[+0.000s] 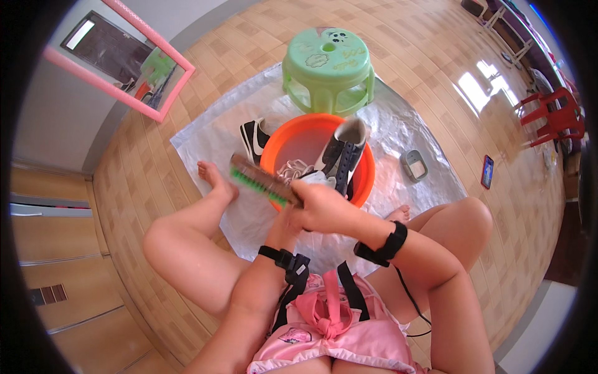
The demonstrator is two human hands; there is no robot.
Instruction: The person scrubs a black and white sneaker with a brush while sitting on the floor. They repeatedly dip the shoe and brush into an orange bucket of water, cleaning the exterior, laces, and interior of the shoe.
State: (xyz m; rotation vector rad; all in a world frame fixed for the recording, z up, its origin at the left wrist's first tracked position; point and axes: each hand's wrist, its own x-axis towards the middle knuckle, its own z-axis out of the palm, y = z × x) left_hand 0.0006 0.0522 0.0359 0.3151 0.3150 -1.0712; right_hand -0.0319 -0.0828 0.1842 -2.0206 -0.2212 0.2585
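Observation:
My right hand (327,208) grips one end of a brown scrub brush (266,180) with green bristles, tilted over the basin's left side. My left hand (293,219) is close beneath it, mostly hidden by the right; whether it holds anything does not show. Beyond them, an orange plastic basin (275,135) contains pale shoelaces (294,170) and a black-and-white sneaker (343,149), its opening towards the far rim. Another black-and-white sneaker (255,138) lies outside, against the basin's left. To the right, a grey-green soap dish (415,166) holds a white bar.
A silvery sheet (392,119) lies under the basin. Behind the basin is a green plastic stool (327,61). A pink-framed mirror (182,86) leans at upper left. A phone (487,172) lies on the floor at right, with a red plastic chair (556,114) beyond.

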